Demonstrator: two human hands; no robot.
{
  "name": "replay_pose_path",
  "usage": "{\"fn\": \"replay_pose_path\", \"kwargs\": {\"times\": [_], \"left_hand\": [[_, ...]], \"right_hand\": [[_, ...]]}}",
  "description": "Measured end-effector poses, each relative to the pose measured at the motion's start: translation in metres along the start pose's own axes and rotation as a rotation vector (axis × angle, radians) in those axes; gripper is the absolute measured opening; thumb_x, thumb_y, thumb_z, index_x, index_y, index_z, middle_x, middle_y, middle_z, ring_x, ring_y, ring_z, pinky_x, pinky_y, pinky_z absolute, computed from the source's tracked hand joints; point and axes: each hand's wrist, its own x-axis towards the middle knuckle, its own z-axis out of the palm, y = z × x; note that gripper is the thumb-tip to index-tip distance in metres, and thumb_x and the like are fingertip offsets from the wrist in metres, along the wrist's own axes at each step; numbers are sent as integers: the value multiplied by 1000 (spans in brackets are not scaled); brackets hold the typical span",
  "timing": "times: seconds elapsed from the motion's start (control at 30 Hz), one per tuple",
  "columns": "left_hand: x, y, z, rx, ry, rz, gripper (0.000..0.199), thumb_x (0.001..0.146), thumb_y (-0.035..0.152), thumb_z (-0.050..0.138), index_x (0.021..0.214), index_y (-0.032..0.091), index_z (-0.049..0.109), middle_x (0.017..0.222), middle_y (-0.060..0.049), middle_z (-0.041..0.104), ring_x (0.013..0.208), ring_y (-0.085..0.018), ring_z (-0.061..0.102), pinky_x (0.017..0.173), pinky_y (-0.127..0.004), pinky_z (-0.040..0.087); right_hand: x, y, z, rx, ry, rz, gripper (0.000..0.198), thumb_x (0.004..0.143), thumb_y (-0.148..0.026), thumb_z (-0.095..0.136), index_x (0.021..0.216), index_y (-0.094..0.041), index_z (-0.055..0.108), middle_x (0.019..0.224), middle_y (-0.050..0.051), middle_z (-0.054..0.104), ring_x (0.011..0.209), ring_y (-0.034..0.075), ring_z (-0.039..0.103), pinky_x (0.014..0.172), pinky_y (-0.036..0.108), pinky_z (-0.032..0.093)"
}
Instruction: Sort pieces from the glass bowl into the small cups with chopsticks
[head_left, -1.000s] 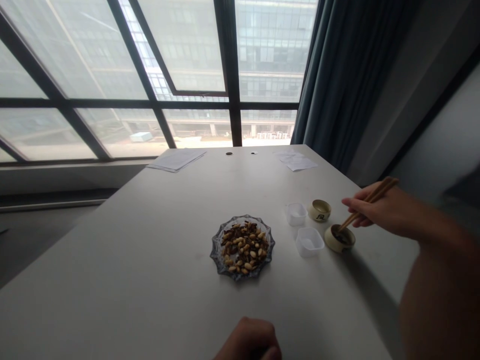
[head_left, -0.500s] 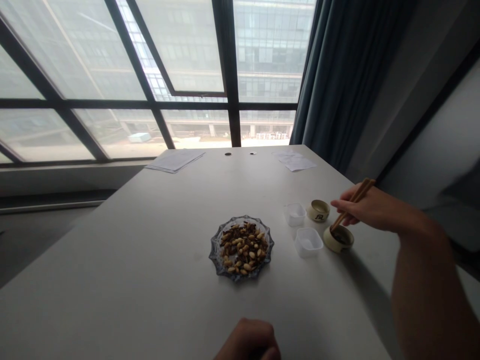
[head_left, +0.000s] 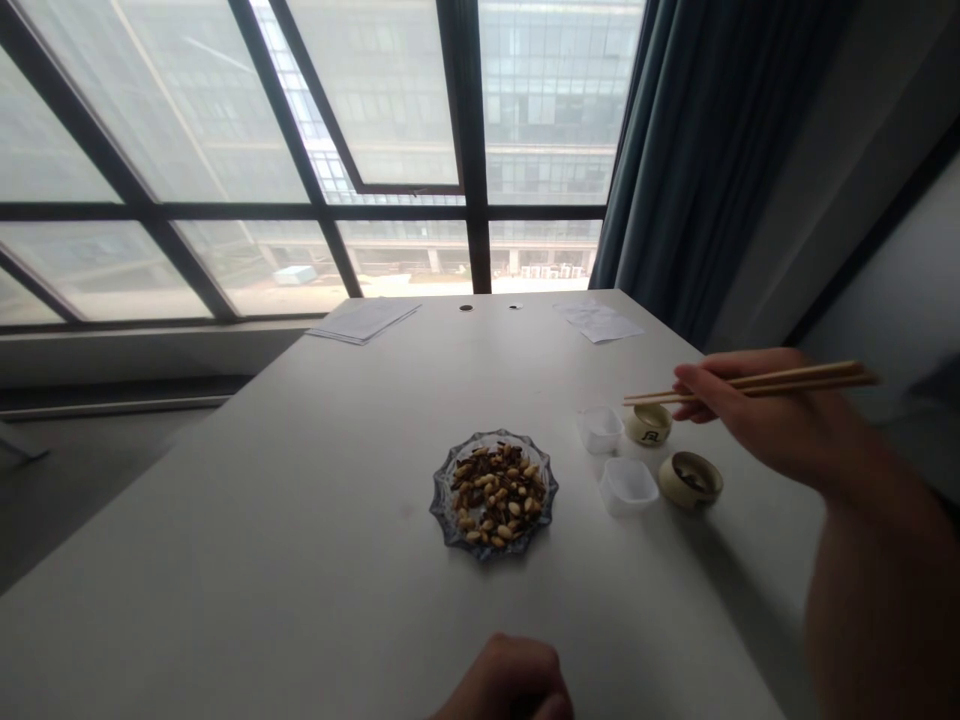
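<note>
My right hand grips a pair of wooden chopsticks, held nearly level with the tips pointing left. Their tips are above the rim of the far small ceramic bowl, and nothing shows between them. Below the hand stands the near ceramic bowl, with dark bits inside. To the left of the bowls are a near clear plastic box and a far one. A scalloped glass dish holds mixed nuts and dark seeds. My left hand rests curled in a fist at the bottom edge.
The white table reaches back to a large window. Paper sheets lie at the far left, and more sheets at the far right. A dark blue curtain hangs behind the right corner.
My right hand has lifted the chopsticks out of the near ceramic bowl and swung them from steep to nearly level, tips now by the far bowl. My left hand stays curled on the table.
</note>
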Motion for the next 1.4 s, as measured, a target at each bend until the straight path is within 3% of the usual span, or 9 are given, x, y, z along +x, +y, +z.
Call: {"fn": "replay_pose_path", "kwargs": {"times": [0.07, 0.2, 0.3, 0.4, 0.53, 0.7, 0.97, 1.4], "left_hand": [[1, -1, 1, -1, -4, -2, 71, 97, 79, 41, 61, 18, 46, 56, 2, 40, 53, -9, 35, 50, -22, 26], [3, -5, 2, 3, -3, -12, 73, 96, 81, 40, 61, 17, 48, 57, 0, 45, 54, -10, 41, 51, -21, 30], [2, -6, 2, 2, -1, -28, 72, 95, 80, 42, 63, 17, 51, 58, 0, 47, 54, -10, 43, 51, -21, 31], [0, -6, 2, -6, 4, -58, 70, 93, 79, 46, 63, 17, 51, 58, 0, 47, 53, -9, 40, 49, -20, 29], [-1, -5, 3, -23, 2, -84, 66, 93, 75, 50, 61, 18, 49, 57, 1, 45, 52, -9, 39, 48, -20, 29], [-1, -6, 4, -21, -5, -98, 63, 92, 72, 52, 60, 18, 49, 54, 1, 45, 51, -9, 40, 47, -21, 29], [-1, -12, 5, -25, -21, -98, 68, 90, 79, 49, 59, 19, 45, 53, 2, 41, 51, -10, 37, 48, -22, 28], [1, -7, 2, -38, -19, -85, 72, 90, 85, 44, 61, 19, 46, 56, 1, 43, 52, -9, 38, 48, -21, 29]], "right_hand": [[-5, -20, 16, 106, -25, -73, 37, 96, -53, 65, 88, -20, 80, 82, 10, 81, 76, 26, 78, 64, 30, 60], [-16, -47, 65, 238, -389, -239, 36, 99, -50, 62, 89, -20, 79, 81, 6, 80, 74, 21, 75, 65, 27, 56], [-22, -52, 101, 248, -565, -337, 36, 102, -42, 60, 82, -18, 77, 78, 4, 77, 73, 17, 70, 65, 25, 50], [-25, -50, 122, 245, -678, -344, 35, 100, -37, 63, 75, -16, 73, 74, 2, 74, 71, 16, 65, 64, 24, 46], [-26, -46, 124, 204, -676, -293, 38, 101, -34, 60, 69, -16, 68, 70, 2, 71, 66, 15, 63, 60, 25, 42], [-26, -45, 122, 255, -655, -249, 36, 101, -40, 60, 77, -16, 73, 75, 4, 76, 69, 17, 68, 61, 24, 46], [-27, -42, 141, 328, -690, -184, 30, 97, -37, 65, 82, -15, 76, 74, 5, 77, 69, 20, 73, 58, 24, 48], [-29, -38, 145, 278, -648, -255, 39, 100, -38, 60, 66, -19, 58, 67, 2, 72, 61, 16, 66, 54, 23, 43]]}}
